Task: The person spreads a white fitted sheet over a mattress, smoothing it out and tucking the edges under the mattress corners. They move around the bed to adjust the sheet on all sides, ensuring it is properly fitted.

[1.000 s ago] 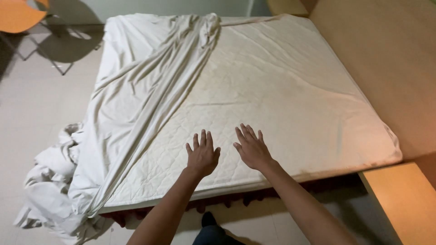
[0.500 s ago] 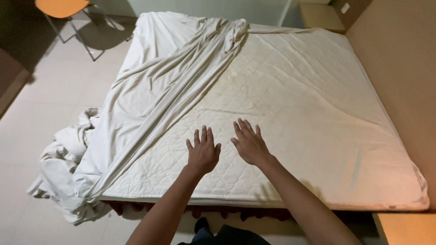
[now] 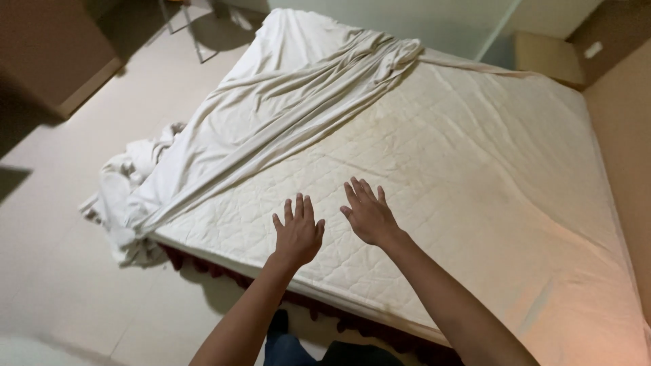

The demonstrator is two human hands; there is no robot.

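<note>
- The left hand (image 3: pixel 298 234) is flat and open, with all its fingers spread wide. It holds nothing.
- The right hand (image 3: pixel 368 215) is open too, fingers spread, and it holds nothing.
- The two hands sit side by side, close but not touching. The right hand is a little farther up the bed than the left one.
- Both hands are over the mattress (image 3: pixel 475 176), near its closest edge. I cannot tell if the palms press on it or float just above it.
- The mattress is cream and has stitched squares all over. It spreads out ahead of the hands and off to the right of them.
- A white sheet (image 3: pixel 271 115) lies crumpled in long folds to the left of the hands and ahead of them. It runs from the far end of the bed down to the near left corner.
- The low end of the sheet falls off the bed and lies in a heap on the floor (image 3: pixel 68 271), well to the left of the left hand.
- A dark red frill (image 3: pixel 203 263) shows under the mattress edge, just below the hands.
</note>
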